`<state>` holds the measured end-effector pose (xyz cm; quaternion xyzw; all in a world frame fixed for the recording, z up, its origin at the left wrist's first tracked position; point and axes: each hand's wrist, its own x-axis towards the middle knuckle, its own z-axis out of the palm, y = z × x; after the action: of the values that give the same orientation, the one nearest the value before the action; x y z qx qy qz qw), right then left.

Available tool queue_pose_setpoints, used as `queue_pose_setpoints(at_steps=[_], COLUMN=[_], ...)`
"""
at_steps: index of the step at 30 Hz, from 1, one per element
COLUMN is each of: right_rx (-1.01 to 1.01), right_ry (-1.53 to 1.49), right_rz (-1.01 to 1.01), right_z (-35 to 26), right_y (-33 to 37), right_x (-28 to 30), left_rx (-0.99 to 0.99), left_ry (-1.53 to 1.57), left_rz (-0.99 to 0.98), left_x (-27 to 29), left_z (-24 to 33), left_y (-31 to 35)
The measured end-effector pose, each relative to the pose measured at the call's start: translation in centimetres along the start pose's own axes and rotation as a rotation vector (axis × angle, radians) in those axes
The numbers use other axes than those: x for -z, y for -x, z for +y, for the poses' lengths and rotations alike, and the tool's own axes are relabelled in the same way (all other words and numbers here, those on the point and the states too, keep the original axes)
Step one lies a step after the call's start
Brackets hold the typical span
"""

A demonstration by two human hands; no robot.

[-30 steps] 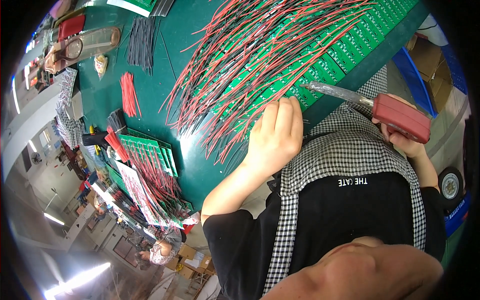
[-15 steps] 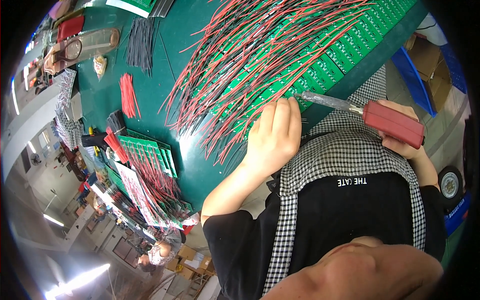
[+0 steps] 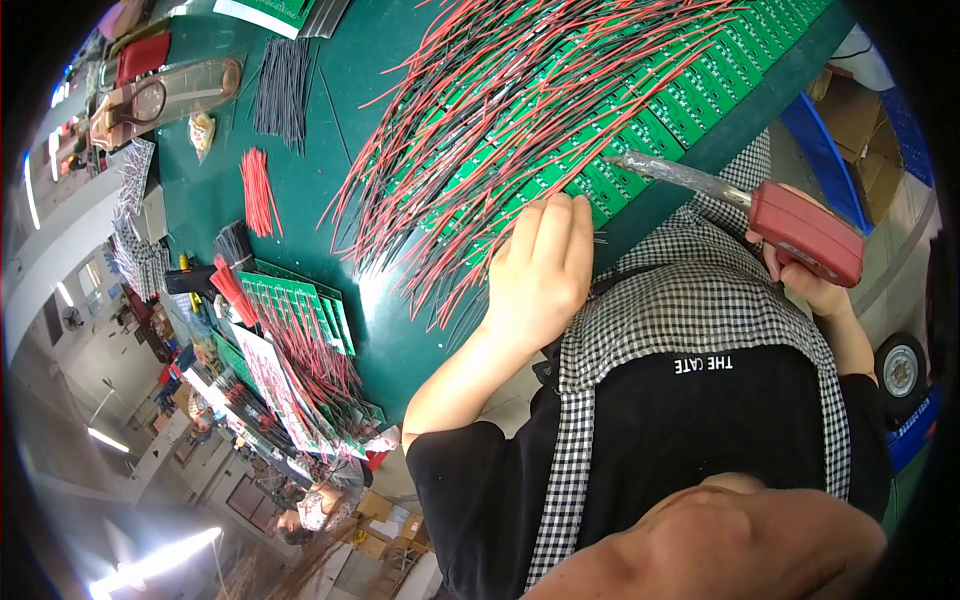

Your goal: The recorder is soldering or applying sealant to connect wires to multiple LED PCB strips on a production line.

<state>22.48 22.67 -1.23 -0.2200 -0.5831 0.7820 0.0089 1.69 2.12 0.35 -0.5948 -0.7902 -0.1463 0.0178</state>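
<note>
My right hand point(image 3: 815, 288) is closed around the red handle of a soldering gun point(image 3: 808, 235). Its long, wrapped-looking metal barrel reaches left over the near edge of a panel of green circuit boards point(image 3: 690, 108), with the tip above the boards. Left of the tip, my left hand point(image 3: 540, 265) rests at the panel's near edge, fingers bent and pressed together. Whatever they pinch is hidden; a few thin strands poke out beside them. Many red and black wires point(image 3: 480, 140) fan across the boards, their loose ends hanging toward the left.
On the green table point(image 3: 385, 350) lie a bundle of black wires point(image 3: 282, 95), a bundle of red wires point(image 3: 258, 192) and a small packet point(image 3: 201, 133). Stacked boards with wires point(image 3: 300, 330) stand at the left. A clear bottle point(image 3: 190, 90) lies farther off. Blue bins point(image 3: 825, 150) stand right.
The soldering gun has tilted and shifted right, its tip rising farther over the boards. My right hand has turned with it; my left hand has slid slightly left.
</note>
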Motion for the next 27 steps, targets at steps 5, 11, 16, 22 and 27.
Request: queue_pose_setpoints(at_steps=[5, 11, 16, 22, 27], right_rx=[0.008, -0.018, 0.03, 0.171, 0.176], right_ry=[-0.039, -0.003, 0.159, 0.359, 0.266], right_rz=[0.022, -0.034, 0.027, 0.003, -0.02], right_z=[0.0, -0.2, 0.2, -0.7, -0.4], right_y=[0.0, 0.1, 0.0, -0.5, -0.2], right_x=[-0.1, 0.3, 0.5, 0.4, 0.4], left_rx=[0.019, -0.125, -0.127, -0.128, -0.125], left_ry=[0.043, -0.045, -0.035, -0.035, -0.044], left_rz=[0.051, 0.127, 0.076, 0.069, 0.052], left_x=[-0.1, -0.9, -1.0, -0.9, -0.7], left_z=[0.2, -0.1, -0.2, -0.2, -0.2], left_y=[-0.4, -1.1, -1.4, -1.5, -1.4])
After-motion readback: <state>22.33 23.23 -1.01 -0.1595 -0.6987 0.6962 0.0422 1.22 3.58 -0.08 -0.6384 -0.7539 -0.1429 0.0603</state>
